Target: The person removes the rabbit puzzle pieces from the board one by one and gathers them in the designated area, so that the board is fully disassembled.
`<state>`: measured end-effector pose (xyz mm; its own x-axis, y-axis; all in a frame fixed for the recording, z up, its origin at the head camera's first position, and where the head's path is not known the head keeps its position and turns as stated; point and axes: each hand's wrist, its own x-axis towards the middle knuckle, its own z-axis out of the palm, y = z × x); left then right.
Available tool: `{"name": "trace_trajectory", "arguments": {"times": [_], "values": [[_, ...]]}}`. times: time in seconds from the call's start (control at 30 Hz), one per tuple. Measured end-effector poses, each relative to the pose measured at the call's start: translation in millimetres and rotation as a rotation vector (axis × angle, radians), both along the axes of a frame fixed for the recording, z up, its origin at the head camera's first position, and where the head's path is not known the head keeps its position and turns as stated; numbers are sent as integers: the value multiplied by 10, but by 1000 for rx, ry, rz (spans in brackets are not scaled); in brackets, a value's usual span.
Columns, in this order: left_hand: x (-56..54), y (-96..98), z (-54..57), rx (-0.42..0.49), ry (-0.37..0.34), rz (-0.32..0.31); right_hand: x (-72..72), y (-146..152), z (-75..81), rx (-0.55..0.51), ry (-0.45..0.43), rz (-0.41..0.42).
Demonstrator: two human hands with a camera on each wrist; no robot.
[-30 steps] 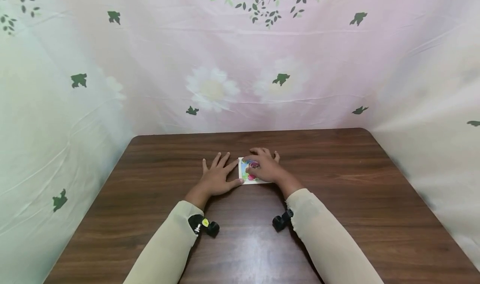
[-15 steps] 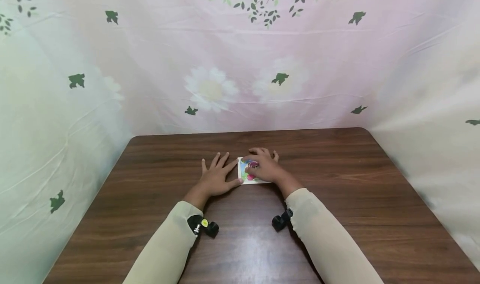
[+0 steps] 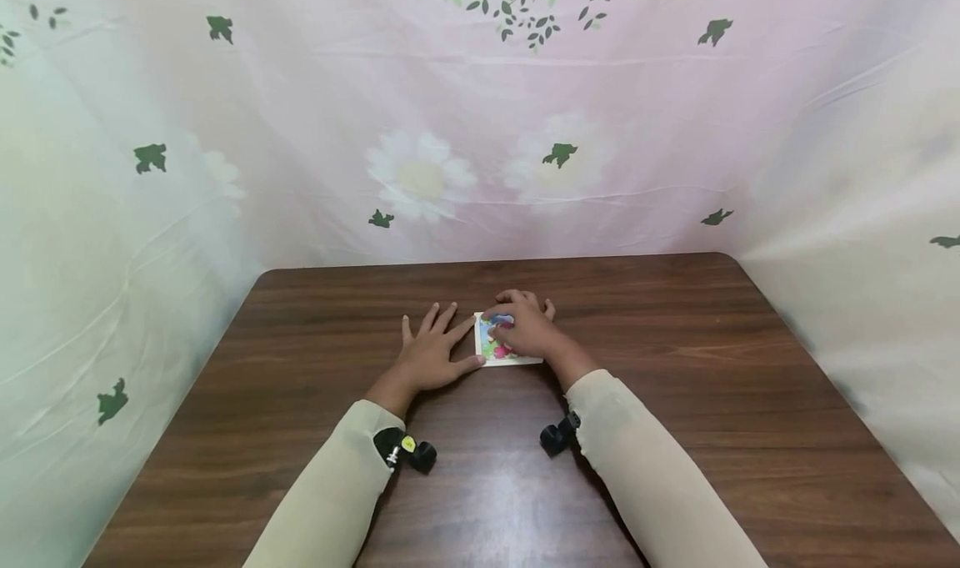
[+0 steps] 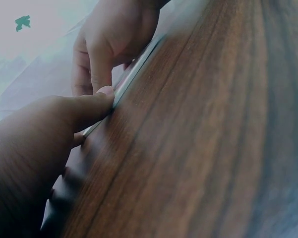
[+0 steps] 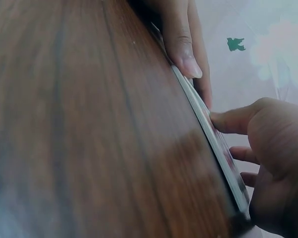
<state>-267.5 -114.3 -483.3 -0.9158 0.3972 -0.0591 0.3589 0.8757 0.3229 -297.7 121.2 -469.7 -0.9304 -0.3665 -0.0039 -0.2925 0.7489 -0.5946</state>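
A small flat picture board [image 3: 498, 352] with a white border and a colourful print lies on the wooden table. My left hand [image 3: 427, 359] rests beside it with spread fingers, thumb tip on the near left corner and index fingertip at the far left one. Reaching over from the right, my right hand [image 3: 529, 331] covers much of the print, its thumb and index fingertip set apart on the picture. The board's pale edge [image 5: 208, 126] shows as thin in the right wrist view, where the right thumb [image 5: 229, 121] touches the face. The print's right part is hidden under the right hand.
The brown wood-grain table [image 3: 300, 468] has rounded far corners. Behind it and on both sides hangs a pale cloth [image 3: 480, 118] printed with flowers, leaves and green birds. Small black cameras [image 3: 555, 439] sit at both sleeve cuffs.
My right hand has shifted slightly away from the body, its thumb farther up the picture and covering the dark red figure differently. The left hand stays in place on the board's left side.
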Motion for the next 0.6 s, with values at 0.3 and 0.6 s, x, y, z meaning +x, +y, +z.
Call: {"name": "trace_trajectory", "arguments": {"times": [0.3, 0.6], "values": [[-2, 0, 13, -8, -4, 0, -37, -91, 5, -43, -10, -87], [-4, 10, -12, -9, -10, 3, -50, -132, 39, -33, -33, -120]]}}
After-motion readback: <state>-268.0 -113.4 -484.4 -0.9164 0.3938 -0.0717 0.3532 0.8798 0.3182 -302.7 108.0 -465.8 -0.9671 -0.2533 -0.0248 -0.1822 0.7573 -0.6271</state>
